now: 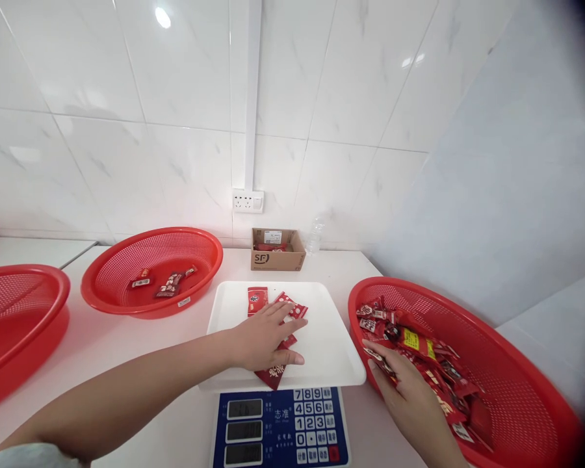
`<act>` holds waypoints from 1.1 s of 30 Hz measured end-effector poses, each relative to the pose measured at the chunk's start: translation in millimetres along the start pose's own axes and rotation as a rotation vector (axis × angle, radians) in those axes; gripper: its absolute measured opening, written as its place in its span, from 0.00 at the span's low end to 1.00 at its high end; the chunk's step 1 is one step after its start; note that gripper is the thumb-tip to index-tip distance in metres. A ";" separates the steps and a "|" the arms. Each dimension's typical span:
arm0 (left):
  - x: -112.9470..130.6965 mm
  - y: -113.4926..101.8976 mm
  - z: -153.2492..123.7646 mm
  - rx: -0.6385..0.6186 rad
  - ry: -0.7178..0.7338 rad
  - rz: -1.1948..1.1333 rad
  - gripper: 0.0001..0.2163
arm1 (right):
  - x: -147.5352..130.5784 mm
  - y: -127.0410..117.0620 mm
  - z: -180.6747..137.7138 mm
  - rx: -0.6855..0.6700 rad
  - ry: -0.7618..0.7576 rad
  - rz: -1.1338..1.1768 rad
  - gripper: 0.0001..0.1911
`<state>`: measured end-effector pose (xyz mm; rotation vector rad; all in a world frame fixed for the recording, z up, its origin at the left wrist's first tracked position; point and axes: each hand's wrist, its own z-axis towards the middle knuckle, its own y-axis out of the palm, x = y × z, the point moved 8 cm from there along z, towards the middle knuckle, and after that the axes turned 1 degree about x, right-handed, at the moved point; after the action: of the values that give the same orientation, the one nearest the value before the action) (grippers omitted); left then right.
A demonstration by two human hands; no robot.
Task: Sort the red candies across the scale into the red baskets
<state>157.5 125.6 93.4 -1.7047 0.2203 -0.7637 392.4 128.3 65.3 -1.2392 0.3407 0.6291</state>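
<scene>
— How do the left hand's [263, 335] fingers stand?
— Spread apart and nearly straight, the thumb stretched away from the others, over the white tray [326, 369] of the weighing scale [280, 422]. They aren't gripping anything that I can see.

— What lies around them?
— Red packets. A dotted packet [298, 311] is by the fingertips, partly covered, and a dark red packet [273, 377] pokes out below the thumb, at the tray's near edge. A square packet [258, 298] shows just beyond the hand. Whether the palm presses on them or is slightly above, I can't tell.

— And the right hand [407, 380]?
— Those fingers are closed on a small wrapped packet [380, 362], pinched between the thumb and the fingertips, with some of its printing visible.

— Where is that?
— Over the left side of the right-hand basket [531, 390], close to the tray's corner. Beside the hand is a heap of wrapped sweets [448, 374], mostly red, one with a yellow label.

— Anything farther off?
— A cardboard box [279, 261] behind the tray, and another basket [112, 260] to its left, with a few packets inside.
</scene>
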 end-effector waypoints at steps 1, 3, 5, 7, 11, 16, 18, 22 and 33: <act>-2.1 1.1 3.5 -0.021 -0.023 0.012 0.36 | 0.0 -0.4 -0.1 0.004 0.001 0.004 0.19; -4.6 2.7 8.3 -0.041 -0.048 0.036 0.36 | 0.3 -0.8 -0.3 0.008 0.001 0.011 0.19; -2.8 1.8 9.5 -0.013 -0.022 0.051 0.36 | 1.1 -0.3 -0.4 0.002 0.004 0.010 0.19; 0.2 -0.4 7.4 0.037 0.024 0.052 0.34 | 2.0 1.0 -0.4 -0.011 0.003 0.005 0.19; -12.9 -3.6 1.7 0.083 -0.022 0.064 0.34 | 2.6 2.3 0.6 -0.013 -0.014 -0.010 0.19; -43.5 -3.0 -9.0 0.072 -0.170 0.113 0.33 | 0.3 1.0 0.7 0.003 -0.042 -0.009 0.19; -46.5 -2.9 -17.6 0.091 -0.149 0.107 0.32 | -1.0 -0.6 0.0 0.016 -0.054 -0.004 0.19; -62.4 -12.0 -43.4 0.162 -0.177 0.082 0.30 | 0.5 -1.5 -0.8 0.024 -0.043 -0.007 0.19; -190.2 -40.7 -183.5 0.174 -0.763 0.465 0.22 | 11.0 1.8 0.8 0.059 -0.064 0.005 0.19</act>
<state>-107.1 90.2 77.4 -1.5766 0.0099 0.2214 399.9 132.3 58.0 -1.1593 0.3070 0.6572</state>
